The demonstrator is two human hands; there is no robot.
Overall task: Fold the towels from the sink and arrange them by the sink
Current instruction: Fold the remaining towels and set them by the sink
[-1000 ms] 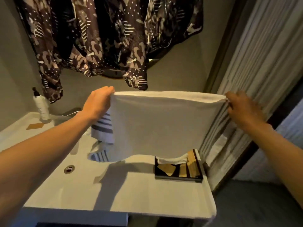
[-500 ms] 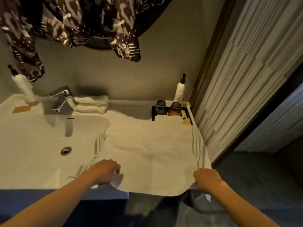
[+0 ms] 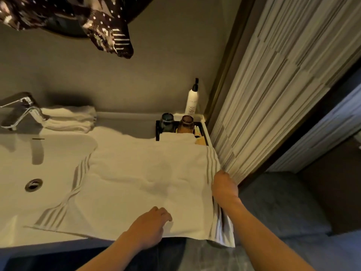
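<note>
White striped towel (image 3: 144,178) spread flat over the worktop (image 3: 58,234) to the right of the sink basin (image 3: 39,163), left striped border drooping over the basin's right edge, right striped border hanging off the worktop's right end. Far edge lying up over the front of the black tray (image 3: 158,132) behind it.

Left hand (image 3: 150,225) resting on the towel's near edge, right of the basin, fingers bent with the tips down on the cloth; grip unclear, with no fold of cloth visibly taken between fingers. Right hand (image 3: 224,186) at the towel's right striped border, back of the hand up, fingers curled over the edge; grip closed on the towel there.

Folded white towels (image 3: 70,118) stacked behind the basin's right rear corner, just right of the chrome faucet (image 3: 21,112), touching the wall. Round drain (image 3: 33,184) low in the basin.

On the tray, further right of the basin: a dark blue-green glass (image 3: 167,122) and an amber ribbed glass (image 3: 186,124) side by side, upright. White pump bottle (image 3: 192,100) with black top behind the tray, in the corner. Dark patterned garment (image 3: 105,26) hanging above the basin. Ribbed pale panel (image 3: 273,94) rising at the worktop's right end.
</note>
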